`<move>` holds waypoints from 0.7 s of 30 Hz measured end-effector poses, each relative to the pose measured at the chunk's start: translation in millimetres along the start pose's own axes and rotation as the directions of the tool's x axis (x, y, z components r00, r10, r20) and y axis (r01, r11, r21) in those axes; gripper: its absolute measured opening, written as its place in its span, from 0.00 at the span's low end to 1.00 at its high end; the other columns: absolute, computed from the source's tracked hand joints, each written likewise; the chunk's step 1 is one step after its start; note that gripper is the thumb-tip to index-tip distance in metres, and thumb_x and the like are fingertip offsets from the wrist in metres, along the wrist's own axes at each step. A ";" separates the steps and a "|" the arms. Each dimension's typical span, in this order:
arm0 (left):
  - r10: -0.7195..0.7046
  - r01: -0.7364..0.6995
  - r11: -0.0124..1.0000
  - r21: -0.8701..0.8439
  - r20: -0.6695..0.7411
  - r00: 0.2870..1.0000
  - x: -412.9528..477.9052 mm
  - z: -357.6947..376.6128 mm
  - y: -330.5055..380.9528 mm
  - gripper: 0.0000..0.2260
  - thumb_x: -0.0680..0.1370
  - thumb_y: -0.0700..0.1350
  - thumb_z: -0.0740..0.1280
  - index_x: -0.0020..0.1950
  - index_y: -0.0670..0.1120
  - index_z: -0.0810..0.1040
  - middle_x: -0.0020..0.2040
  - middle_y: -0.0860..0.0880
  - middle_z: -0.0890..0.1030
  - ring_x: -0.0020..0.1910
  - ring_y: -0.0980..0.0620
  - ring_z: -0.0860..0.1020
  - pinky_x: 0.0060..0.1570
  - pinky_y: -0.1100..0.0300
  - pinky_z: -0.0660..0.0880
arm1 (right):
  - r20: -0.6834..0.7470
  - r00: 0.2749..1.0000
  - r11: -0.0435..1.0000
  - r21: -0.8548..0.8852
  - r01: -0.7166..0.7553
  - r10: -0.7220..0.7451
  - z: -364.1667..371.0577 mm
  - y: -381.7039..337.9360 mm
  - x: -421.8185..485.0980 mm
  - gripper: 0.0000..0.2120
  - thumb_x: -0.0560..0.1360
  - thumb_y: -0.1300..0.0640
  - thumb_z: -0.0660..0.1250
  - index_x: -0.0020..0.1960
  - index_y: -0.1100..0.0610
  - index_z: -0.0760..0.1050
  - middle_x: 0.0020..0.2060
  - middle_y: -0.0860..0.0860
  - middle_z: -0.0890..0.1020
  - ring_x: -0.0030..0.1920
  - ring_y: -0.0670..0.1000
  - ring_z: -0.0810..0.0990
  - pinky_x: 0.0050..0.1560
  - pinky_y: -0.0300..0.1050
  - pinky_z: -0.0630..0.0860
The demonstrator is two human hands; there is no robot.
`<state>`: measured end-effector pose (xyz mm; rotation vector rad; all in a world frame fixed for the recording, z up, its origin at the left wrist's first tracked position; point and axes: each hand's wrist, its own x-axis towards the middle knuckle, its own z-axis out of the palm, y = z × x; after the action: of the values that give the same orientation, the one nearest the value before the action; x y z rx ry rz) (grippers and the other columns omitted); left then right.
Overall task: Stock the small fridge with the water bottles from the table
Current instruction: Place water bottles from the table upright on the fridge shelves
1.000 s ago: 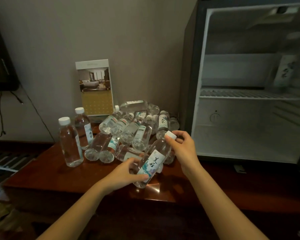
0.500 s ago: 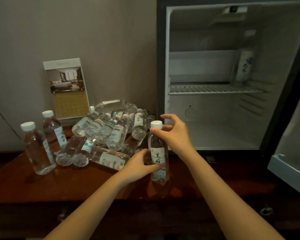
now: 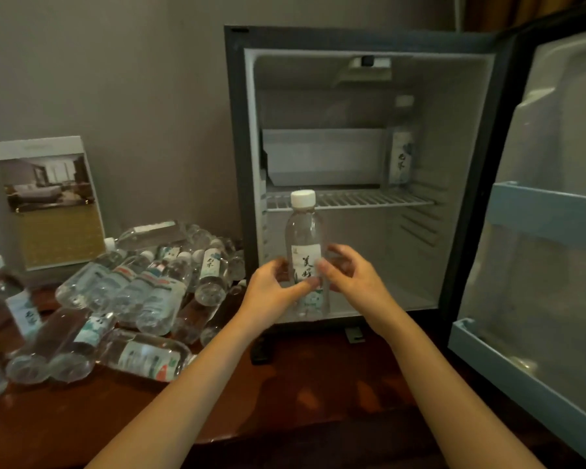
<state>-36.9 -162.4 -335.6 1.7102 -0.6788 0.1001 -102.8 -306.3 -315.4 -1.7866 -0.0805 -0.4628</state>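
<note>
the held bottle (image 3: 304, 258) is clear, smooth plastic with a matt white ribbed cap (image 3: 302, 198) and a pale paper-like label (image 3: 306, 265) printed with dark characters. the heap of bottles (image 3: 142, 289) on the table shows the same clear glossy plastic, catching highlights. the table (image 3: 285, 401) is dark reddish wood with a polished, reflective finish. the fridge (image 3: 352, 164) has a dark matt outer frame and a smooth, light plastic lining; its shelf (image 3: 349, 199) is white coated wire. the door (image 3: 555, 231) lining is smooth moulded plastic with pale blue plastic rails (image 3: 548, 211). the card (image 3: 51, 201) is printed, with a slight sheen. the wall (image 3: 115, 79) is matt grey.
</note>
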 end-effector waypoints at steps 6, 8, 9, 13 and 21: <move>0.113 -0.113 0.993 -0.033 -0.005 0.994 54.9 16.2 50.6 0.15 0.65 0.50 0.77 0.48 0.54 0.78 0.48 0.52 0.83 0.50 0.53 0.81 0.55 0.50 0.78 | -0.064 0.996 0.993 -0.100 0.060 -0.067 -27.6 -5.8 10.5 0.25 0.69 0.57 0.74 0.63 0.51 0.69 0.55 0.47 0.79 0.54 0.44 0.79 0.53 0.37 0.77; 0.149 -0.149 0.988 -0.040 -0.004 0.989 72.5 23.4 66.0 0.14 0.65 0.48 0.78 0.46 0.53 0.78 0.47 0.52 0.84 0.49 0.52 0.82 0.54 0.49 0.78 | -0.144 0.980 0.981 -0.153 0.117 -0.140 -34.9 -14.7 23.9 0.26 0.68 0.56 0.75 0.62 0.50 0.68 0.53 0.45 0.80 0.53 0.44 0.80 0.54 0.39 0.77; 0.167 -0.167 0.985 -0.033 -0.007 0.986 80.9 27.5 74.0 0.13 0.65 0.47 0.78 0.45 0.53 0.77 0.46 0.52 0.83 0.48 0.52 0.82 0.53 0.50 0.78 | -0.183 0.968 0.972 -0.192 0.134 -0.170 -38.2 -21.1 31.7 0.26 0.68 0.55 0.75 0.61 0.49 0.67 0.50 0.43 0.79 0.51 0.42 0.80 0.52 0.36 0.77; 0.223 -0.223 0.975 -0.018 0.007 0.975 114.6 46.6 103.4 0.12 0.67 0.43 0.76 0.44 0.51 0.74 0.42 0.53 0.82 0.45 0.53 0.82 0.49 0.55 0.79 | -0.321 0.911 0.944 -0.284 0.166 -0.257 -55.2 -42.3 65.9 0.26 0.69 0.58 0.72 0.63 0.54 0.65 0.50 0.47 0.79 0.50 0.47 0.79 0.50 0.40 0.76; 0.046 -0.047 0.998 0.040 0.026 0.999 168.3 81.8 105.8 0.21 0.68 0.48 0.75 0.57 0.44 0.74 0.54 0.45 0.81 0.51 0.47 0.80 0.54 0.49 0.77 | -0.392 0.901 0.942 -0.332 0.051 -0.187 -83.1 -40.3 113.9 0.29 0.68 0.59 0.71 0.66 0.57 0.63 0.54 0.57 0.80 0.53 0.56 0.81 0.51 0.50 0.78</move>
<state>26.6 -312.0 -194.9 1.7374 -0.7396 0.1264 -32.3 -395.2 -222.5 -1.9589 0.1962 -0.9886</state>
